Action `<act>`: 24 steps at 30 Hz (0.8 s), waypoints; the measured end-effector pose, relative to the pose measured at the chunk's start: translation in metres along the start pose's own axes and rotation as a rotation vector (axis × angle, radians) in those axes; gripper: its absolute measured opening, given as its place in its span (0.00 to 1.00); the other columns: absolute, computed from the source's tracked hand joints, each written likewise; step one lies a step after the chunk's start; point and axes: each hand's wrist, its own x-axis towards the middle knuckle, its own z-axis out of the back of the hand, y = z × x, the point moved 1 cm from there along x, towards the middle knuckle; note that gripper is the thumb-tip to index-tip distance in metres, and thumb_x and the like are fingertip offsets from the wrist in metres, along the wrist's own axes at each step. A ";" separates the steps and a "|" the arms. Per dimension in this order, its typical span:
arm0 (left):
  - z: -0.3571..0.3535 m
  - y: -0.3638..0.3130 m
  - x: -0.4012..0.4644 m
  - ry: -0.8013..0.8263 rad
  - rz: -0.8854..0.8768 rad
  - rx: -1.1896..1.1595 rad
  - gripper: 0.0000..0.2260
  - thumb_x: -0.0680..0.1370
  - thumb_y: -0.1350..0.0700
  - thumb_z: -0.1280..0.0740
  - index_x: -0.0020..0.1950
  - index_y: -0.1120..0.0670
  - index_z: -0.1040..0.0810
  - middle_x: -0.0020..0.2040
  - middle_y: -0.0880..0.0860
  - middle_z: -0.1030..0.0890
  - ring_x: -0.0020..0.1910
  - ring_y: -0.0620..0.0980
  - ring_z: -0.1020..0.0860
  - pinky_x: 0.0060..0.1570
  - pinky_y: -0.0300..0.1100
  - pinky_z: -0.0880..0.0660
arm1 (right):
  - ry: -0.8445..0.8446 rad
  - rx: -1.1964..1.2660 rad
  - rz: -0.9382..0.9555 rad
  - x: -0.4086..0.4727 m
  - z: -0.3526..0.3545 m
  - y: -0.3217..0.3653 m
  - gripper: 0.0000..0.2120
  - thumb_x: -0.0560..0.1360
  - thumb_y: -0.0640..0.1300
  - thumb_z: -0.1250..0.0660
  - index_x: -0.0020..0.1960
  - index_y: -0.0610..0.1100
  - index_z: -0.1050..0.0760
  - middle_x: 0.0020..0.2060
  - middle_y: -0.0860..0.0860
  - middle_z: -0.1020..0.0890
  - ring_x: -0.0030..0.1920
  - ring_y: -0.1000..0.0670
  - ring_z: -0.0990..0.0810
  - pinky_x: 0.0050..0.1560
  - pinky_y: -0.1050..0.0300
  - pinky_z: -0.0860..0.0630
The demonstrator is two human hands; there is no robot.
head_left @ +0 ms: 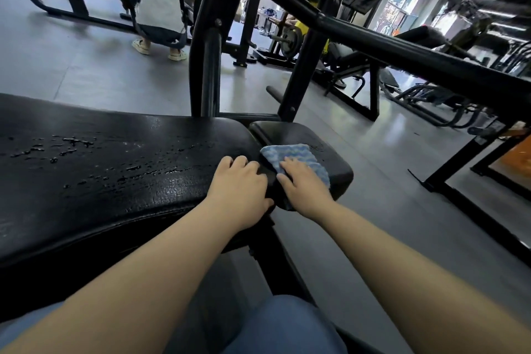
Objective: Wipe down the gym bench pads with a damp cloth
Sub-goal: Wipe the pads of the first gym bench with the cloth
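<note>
Right hand [306,187] lies flat on cloth [298,159]; left hand [240,184] seemingly flat on pad [115,175].

My own body: both forearms bare, no sleeves visible; left hand [240,181] and right hand [304,185] ungloved, ringless; blue trousers [284,325] at near edge.

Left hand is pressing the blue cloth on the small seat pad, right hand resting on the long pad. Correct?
Hands swapped. In the head view the right hand presses the blue cloth on the small seat pad; the left hand rests on the long pad.
</note>
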 end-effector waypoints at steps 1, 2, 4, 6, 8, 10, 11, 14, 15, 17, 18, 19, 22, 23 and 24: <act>0.000 0.004 0.000 0.010 0.005 0.007 0.22 0.78 0.39 0.44 0.67 0.50 0.30 0.68 0.50 0.31 0.67 0.52 0.36 0.63 0.48 0.41 | 0.002 0.028 -0.004 0.005 0.000 0.002 0.21 0.82 0.46 0.46 0.73 0.40 0.37 0.73 0.44 0.36 0.73 0.46 0.41 0.70 0.57 0.49; 0.000 0.007 0.001 0.018 0.010 0.011 0.22 0.78 0.39 0.44 0.67 0.50 0.30 0.68 0.50 0.31 0.67 0.52 0.36 0.63 0.48 0.41 | 0.006 0.054 -0.010 0.011 0.000 0.005 0.21 0.82 0.46 0.46 0.73 0.41 0.38 0.73 0.44 0.35 0.73 0.46 0.40 0.70 0.56 0.47; -0.001 0.013 0.002 0.026 0.010 0.004 0.22 0.78 0.40 0.44 0.68 0.49 0.31 0.68 0.50 0.32 0.67 0.53 0.36 0.63 0.48 0.41 | 0.028 0.090 -0.014 0.025 0.000 0.008 0.21 0.82 0.47 0.47 0.74 0.44 0.39 0.71 0.45 0.33 0.71 0.44 0.37 0.69 0.54 0.44; -0.003 0.016 0.002 0.022 -0.009 -0.001 0.23 0.78 0.40 0.44 0.69 0.49 0.33 0.69 0.49 0.32 0.67 0.53 0.35 0.63 0.48 0.41 | 0.073 0.099 -0.015 0.039 0.000 0.009 0.21 0.82 0.48 0.48 0.74 0.47 0.40 0.71 0.45 0.33 0.72 0.41 0.38 0.69 0.51 0.42; -0.004 0.018 0.002 0.015 -0.020 -0.011 0.23 0.78 0.40 0.43 0.69 0.49 0.33 0.69 0.49 0.32 0.67 0.52 0.35 0.63 0.48 0.41 | 0.121 0.103 -0.006 0.054 0.003 0.012 0.21 0.82 0.47 0.49 0.75 0.48 0.42 0.73 0.46 0.35 0.73 0.42 0.41 0.71 0.52 0.46; -0.005 0.019 0.002 0.013 -0.019 -0.023 0.22 0.78 0.40 0.44 0.68 0.49 0.34 0.68 0.49 0.32 0.67 0.52 0.34 0.63 0.48 0.41 | 0.158 0.110 0.010 0.070 0.004 0.018 0.22 0.83 0.47 0.49 0.76 0.48 0.43 0.74 0.48 0.38 0.74 0.45 0.41 0.74 0.53 0.49; -0.006 0.020 0.001 0.012 -0.017 -0.030 0.22 0.77 0.40 0.44 0.68 0.49 0.34 0.68 0.49 0.32 0.66 0.52 0.34 0.63 0.48 0.41 | 0.176 0.109 0.013 0.078 0.004 0.021 0.22 0.82 0.47 0.48 0.76 0.48 0.43 0.75 0.48 0.39 0.74 0.46 0.42 0.74 0.52 0.50; -0.006 0.022 0.002 0.011 -0.021 -0.042 0.23 0.77 0.39 0.43 0.69 0.48 0.34 0.68 0.48 0.32 0.66 0.52 0.34 0.63 0.48 0.41 | 0.199 0.082 0.011 0.091 0.004 0.028 0.22 0.82 0.48 0.48 0.76 0.48 0.43 0.75 0.48 0.40 0.74 0.47 0.42 0.74 0.52 0.49; -0.006 0.023 0.003 0.017 -0.025 -0.046 0.23 0.77 0.39 0.43 0.69 0.48 0.34 0.68 0.48 0.32 0.66 0.51 0.34 0.63 0.48 0.41 | 0.198 0.080 0.007 0.090 0.004 0.029 0.22 0.82 0.47 0.47 0.76 0.49 0.42 0.75 0.48 0.39 0.74 0.46 0.41 0.73 0.54 0.47; -0.004 0.025 0.004 0.037 -0.031 -0.052 0.23 0.77 0.39 0.43 0.69 0.47 0.33 0.68 0.47 0.32 0.67 0.51 0.34 0.63 0.48 0.42 | 0.179 0.082 0.023 0.081 0.005 0.029 0.21 0.82 0.46 0.47 0.75 0.48 0.40 0.74 0.49 0.37 0.73 0.47 0.39 0.71 0.57 0.45; -0.002 0.026 0.003 0.054 -0.031 -0.056 0.23 0.77 0.39 0.42 0.69 0.47 0.33 0.68 0.47 0.32 0.67 0.51 0.35 0.63 0.49 0.42 | 0.170 0.083 0.048 0.073 0.007 0.030 0.20 0.82 0.45 0.47 0.74 0.47 0.39 0.74 0.48 0.36 0.73 0.47 0.38 0.69 0.58 0.45; 0.000 0.028 0.003 0.071 -0.028 -0.061 0.23 0.77 0.39 0.42 0.69 0.46 0.32 0.68 0.46 0.32 0.67 0.51 0.35 0.63 0.49 0.42 | 0.159 0.083 0.080 0.063 0.007 0.031 0.20 0.82 0.43 0.47 0.74 0.46 0.37 0.73 0.48 0.35 0.72 0.48 0.38 0.68 0.60 0.45; 0.007 0.033 -0.002 0.091 -0.018 -0.075 0.21 0.76 0.39 0.40 0.67 0.44 0.30 0.68 0.46 0.32 0.67 0.50 0.34 0.63 0.49 0.42 | 0.079 0.109 0.163 0.029 0.006 0.030 0.19 0.81 0.39 0.45 0.71 0.41 0.33 0.70 0.46 0.30 0.70 0.48 0.34 0.66 0.62 0.43; 0.009 0.035 -0.005 0.093 -0.011 -0.084 0.20 0.76 0.40 0.40 0.66 0.44 0.29 0.68 0.45 0.31 0.66 0.50 0.34 0.63 0.49 0.42 | 0.044 0.131 0.184 0.017 0.005 0.028 0.18 0.80 0.37 0.44 0.70 0.40 0.31 0.68 0.45 0.28 0.69 0.47 0.33 0.66 0.63 0.42; 0.012 0.036 -0.007 0.095 -0.005 -0.092 0.19 0.76 0.40 0.39 0.66 0.43 0.29 0.67 0.45 0.31 0.66 0.50 0.34 0.63 0.49 0.42 | 0.005 0.156 0.201 0.007 0.004 0.027 0.18 0.79 0.36 0.43 0.68 0.39 0.29 0.67 0.45 0.26 0.68 0.47 0.31 0.65 0.64 0.41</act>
